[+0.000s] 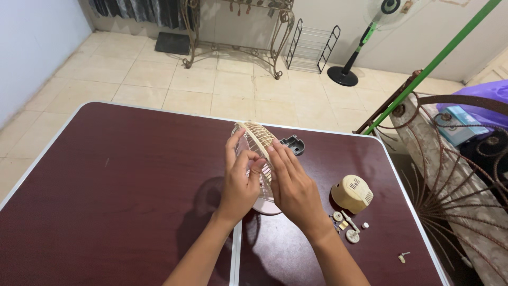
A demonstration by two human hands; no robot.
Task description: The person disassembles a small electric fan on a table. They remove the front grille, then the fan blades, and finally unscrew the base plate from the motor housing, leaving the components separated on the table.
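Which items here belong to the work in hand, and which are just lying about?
In hand: fan grille, held by left hand and right hand; cream motor cover; small parts; black bracket.
Lying about: standing fan; wire rack; green pole.

Two bare forearms and hands

Neither the left hand (239, 182) nor the right hand (296, 188) wears a glove, ring, watch or sleeve; the fingers (279, 159) are slim, with short nails.

Two hands, the left hand (239, 182) and the right hand (294, 186), are being counted around one fan cage (256, 139). One cream motor cover (352, 193), one dark bracket (293, 143) and about six small parts (346, 225) are being seen on one table (116, 185).
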